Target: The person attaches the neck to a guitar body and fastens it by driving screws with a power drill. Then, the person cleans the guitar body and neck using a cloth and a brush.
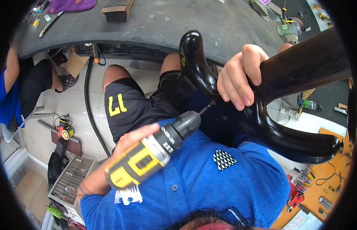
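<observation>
A glossy black electric guitar (301,143) with two curved horns lies across my lap, its dark wooden neck (309,63) running off to the upper right. My left hand (134,140) is closed round a yellow and black cordless drill (146,163), mostly hidden behind it. The drill's bit (205,108) reaches a small screw at the guitar body near the neck joint; whether it is seated in the head I cannot tell. My right hand (240,78) wraps over the neck joint, fingers pressing on the body. Round holes or fittings show beside its fingertips.
A dark workbench (155,27) curves ahead, bearing a wooden block (117,10) and a purple cloth (71,4). Another person (31,86) sits at far left. A black hose (89,103) runs along the floor. Tools lie on a wooden bench (320,174) at right.
</observation>
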### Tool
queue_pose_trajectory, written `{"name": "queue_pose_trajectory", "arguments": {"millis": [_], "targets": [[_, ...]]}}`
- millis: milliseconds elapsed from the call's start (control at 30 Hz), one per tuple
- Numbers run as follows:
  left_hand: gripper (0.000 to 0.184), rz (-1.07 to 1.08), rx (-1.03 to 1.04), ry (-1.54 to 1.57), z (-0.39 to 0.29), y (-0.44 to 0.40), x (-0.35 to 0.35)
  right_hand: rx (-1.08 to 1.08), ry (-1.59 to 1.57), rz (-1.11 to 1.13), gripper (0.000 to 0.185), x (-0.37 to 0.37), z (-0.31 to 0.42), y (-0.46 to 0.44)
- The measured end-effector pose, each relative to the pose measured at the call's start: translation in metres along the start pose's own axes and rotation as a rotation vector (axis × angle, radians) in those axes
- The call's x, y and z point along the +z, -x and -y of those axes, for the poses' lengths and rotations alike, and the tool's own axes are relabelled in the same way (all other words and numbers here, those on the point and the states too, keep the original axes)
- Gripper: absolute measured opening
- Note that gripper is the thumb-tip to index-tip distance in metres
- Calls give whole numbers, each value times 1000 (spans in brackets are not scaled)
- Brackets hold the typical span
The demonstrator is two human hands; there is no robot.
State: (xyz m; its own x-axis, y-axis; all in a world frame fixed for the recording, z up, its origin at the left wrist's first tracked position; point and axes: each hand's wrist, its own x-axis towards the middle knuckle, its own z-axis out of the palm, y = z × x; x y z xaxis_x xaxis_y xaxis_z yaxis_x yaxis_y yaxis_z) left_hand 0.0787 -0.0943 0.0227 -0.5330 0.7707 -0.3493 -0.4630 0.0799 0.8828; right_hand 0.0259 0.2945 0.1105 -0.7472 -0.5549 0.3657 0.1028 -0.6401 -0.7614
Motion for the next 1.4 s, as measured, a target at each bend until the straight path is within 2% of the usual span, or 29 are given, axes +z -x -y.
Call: {"name": "queue_pose_trajectory", "arguments": {"millis": [33, 133, 200, 333, 433, 467, 567, 633, 700, 733, 800, 867, 933, 1000, 1033, 1067, 1100, 1167, 1300, 1333, 1367, 1400], "targets": [[57, 77, -11, 25, -7, 1, -4, 2, -4, -3, 73, 3, 1, -1], [74, 118, 467, -284, -19, -11, -6, -43, 17, -22, 61, 3, -3, 1], [71, 76, 482, -343, -31, -7, -7, -73, 45, -24, 52, 2, -3, -1], [69, 41, 494, -356, -37, 2, -8, -99, 134, -23, 48, 7, 1, -2], [70, -18, 550, -361, -36, 5, -1, -110, 150, -90, 53, 16, 4, 1], [73, 1, 473, -379, -35, 8, -2, -106, 151, -102, 55, 20, 3, 1], [75, 24, 588, -386, -27, 9, -9, -90, 153, -127, 59, 29, 1, 1], [76, 0, 582, -414, -38, 15, -12, -78, 165, -134, 62, 32, 2, 1], [76, -53, 636, -430, -37, 24, -20, -83, 164, -125, 57, 32, 3, 4], [74, -108, 542, -428, -37, 34, -23, -87, 152, -112, 52, 33, 3, 6], [69, -295, 552, -130, -28, 38, -37, -99, 98, -36, 33, 29, 6, 7], [74, -354, 688, 218, -48, 19, -60, -98, 98, -25, 33, 29, 7, 11], [82, -615, 899, -210, -88, -8, -95, -156, 98, -63, 37, 39, 5, 12], [89, -793, 1032, -1016, -157, -45, -121, -368, 205, -374, 50, 63, -3, 8], [89, -753, 1072, -1199, -193, -67, -130, -427, 252, -464, 57, 67, -2, 15], [90, -692, 929, -1089, -218, -94, -137, -479, 301, -558, 65, 71, -1, 21], [91, -628, 791, -980, -243, -121, -143, -492, 355, -545, 68, 77, 1, 22], [95, -494, 711, -954, -279, -186, -183, -520, 466, -516, 73, 89, 3, 18], [99, -559, 508, -1321, -309, -311, -247, -366, 470, -679, 73, 110, 8, 39], [97, -561, 493, -1353, -304, -338, -275, -316, 375, -690, 76, 110, 9, 45], [94, -560, 482, -1384, -308, -362, -289, -312, 408, -708, 75, 114, 12, 48], [88, -683, 398, -1425, -308, -362, -276, -305, 441, -724, 74, 118, 16, 49]]}}
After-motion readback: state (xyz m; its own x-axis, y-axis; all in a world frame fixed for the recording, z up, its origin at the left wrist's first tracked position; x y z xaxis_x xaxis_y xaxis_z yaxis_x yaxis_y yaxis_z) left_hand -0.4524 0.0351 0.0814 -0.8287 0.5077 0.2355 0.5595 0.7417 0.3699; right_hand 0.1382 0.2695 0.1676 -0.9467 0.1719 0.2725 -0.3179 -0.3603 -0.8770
